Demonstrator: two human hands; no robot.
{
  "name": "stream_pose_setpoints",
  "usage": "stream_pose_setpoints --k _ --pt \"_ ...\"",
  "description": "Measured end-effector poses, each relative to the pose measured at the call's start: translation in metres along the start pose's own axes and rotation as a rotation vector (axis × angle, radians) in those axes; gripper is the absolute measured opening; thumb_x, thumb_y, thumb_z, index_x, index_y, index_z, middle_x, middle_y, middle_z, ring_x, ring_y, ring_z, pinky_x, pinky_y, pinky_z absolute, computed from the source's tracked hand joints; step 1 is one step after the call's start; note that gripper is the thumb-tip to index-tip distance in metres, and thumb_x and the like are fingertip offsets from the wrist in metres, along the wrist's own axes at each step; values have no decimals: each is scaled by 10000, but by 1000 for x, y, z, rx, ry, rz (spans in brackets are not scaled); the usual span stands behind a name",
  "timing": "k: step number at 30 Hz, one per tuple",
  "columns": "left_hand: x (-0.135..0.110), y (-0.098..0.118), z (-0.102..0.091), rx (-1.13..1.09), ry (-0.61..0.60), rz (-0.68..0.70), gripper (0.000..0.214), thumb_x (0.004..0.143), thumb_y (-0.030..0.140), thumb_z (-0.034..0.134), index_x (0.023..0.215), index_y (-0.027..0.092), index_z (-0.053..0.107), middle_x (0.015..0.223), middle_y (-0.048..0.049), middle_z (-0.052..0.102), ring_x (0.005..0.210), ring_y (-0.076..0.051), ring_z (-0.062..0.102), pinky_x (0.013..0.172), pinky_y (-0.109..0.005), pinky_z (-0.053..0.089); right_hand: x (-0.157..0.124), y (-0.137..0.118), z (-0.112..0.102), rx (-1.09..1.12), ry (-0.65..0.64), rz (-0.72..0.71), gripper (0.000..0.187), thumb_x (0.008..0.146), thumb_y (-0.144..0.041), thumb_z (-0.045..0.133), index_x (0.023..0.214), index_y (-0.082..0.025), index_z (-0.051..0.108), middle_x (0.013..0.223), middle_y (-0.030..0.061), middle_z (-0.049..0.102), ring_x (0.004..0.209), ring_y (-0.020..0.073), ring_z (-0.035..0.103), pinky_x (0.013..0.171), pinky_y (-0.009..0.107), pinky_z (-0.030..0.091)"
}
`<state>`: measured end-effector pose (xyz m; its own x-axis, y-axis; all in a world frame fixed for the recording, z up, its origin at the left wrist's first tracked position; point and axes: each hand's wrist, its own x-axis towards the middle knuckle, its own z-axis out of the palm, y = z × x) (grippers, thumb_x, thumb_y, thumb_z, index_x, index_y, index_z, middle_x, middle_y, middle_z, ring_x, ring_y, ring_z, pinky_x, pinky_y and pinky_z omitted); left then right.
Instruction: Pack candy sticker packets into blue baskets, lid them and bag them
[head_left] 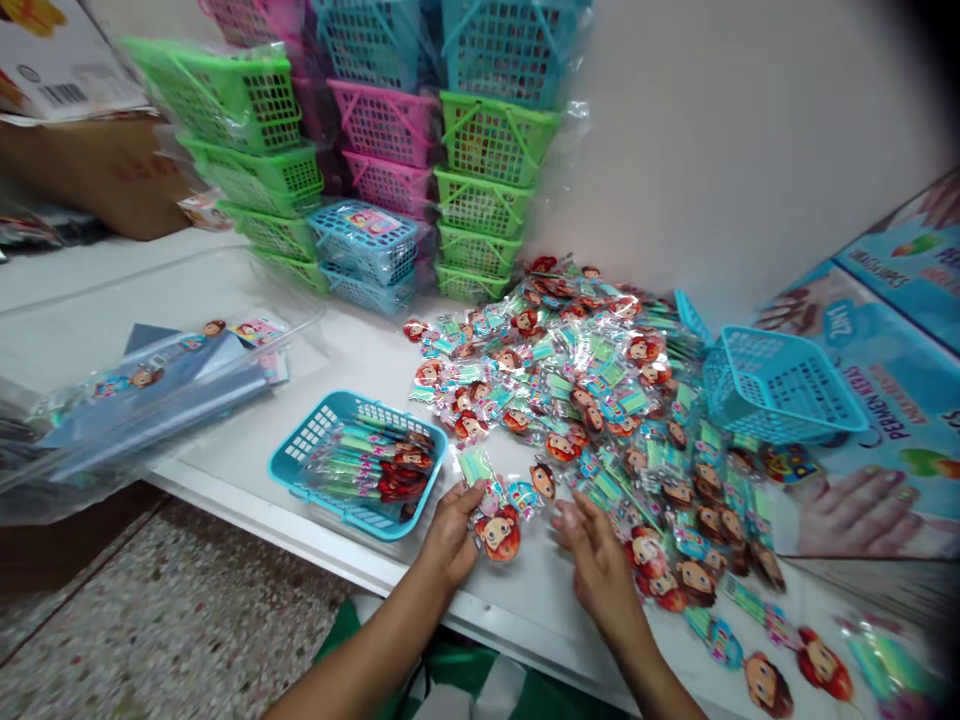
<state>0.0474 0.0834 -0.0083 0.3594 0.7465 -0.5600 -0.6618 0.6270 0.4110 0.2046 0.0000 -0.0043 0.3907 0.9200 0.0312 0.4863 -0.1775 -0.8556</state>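
Observation:
My left hand (451, 535) pinches a flat clear packet (496, 530) with a red-haired cartoon head at its lower end and a pale green strip at the top. Just right of it is a similar packet (532, 490) with a brown-haired cartoon head; whether it is held too, I cannot tell. My right hand (592, 550) is beside that packet, its fingers bent and apart, with nothing visible in them. Left of my hands stands a blue plastic basket (289, 462) with several such packets laid in it. A large heap of these packets (570, 370) spreads behind and right of my hands.
Stacked wrapped baskets in green (480, 205), pink and blue stand against the wall. A clear plastic bin (247, 262) is at left. On the right, another blue basket (787, 385) sits by printed boxes (892, 380). The white table's front edge (315, 540) runs near my forearms.

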Motion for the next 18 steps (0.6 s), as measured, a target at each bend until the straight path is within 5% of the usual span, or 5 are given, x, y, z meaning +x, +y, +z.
stream_pose_setpoints --k 2,5,9,12,18 --pt "-2 -2 1 18 -9 15 219 710 164 697 914 121 631 808 -64 717 736 -183 679 751 -295 522 1 -5 -1 -8 30 38 548 901 -392 426 1390 -201 270 1244 148 531 1068 250 565 842 418 496" --pt "-10 -3 6 68 -49 22 241 693 178 720 909 110 638 806 -80 717 734 -192 679 724 -293 524 11 -21 -13 -306 84 -249 593 856 -352 496 1398 -216 298 1376 134 406 1270 288 369 1033 504 304" --pt "-21 -1 12 136 -138 -9 247 692 174 719 909 89 639 827 -119 714 721 -209 679 676 -298 522 37 -39 -39 -484 -498 -506 491 851 -322 502 1333 -258 434 1219 94 562 1164 259 472 1018 465 304" --pt "-23 3 10 150 -114 33 198 721 184 686 888 97 624 836 -115 713 736 -191 678 674 -272 516 52 -33 -58 -434 -686 -302 330 846 -381 521 1128 -228 598 926 64 664 865 219 598 782 345 447" --pt "-20 0 8 125 -37 92 262 716 201 687 950 154 578 915 -89 705 772 -195 681 692 -291 522 46 -21 -40 196 -240 199 395 824 -538 513 1055 -217 512 721 -22 592 520 118 503 455 215 361"
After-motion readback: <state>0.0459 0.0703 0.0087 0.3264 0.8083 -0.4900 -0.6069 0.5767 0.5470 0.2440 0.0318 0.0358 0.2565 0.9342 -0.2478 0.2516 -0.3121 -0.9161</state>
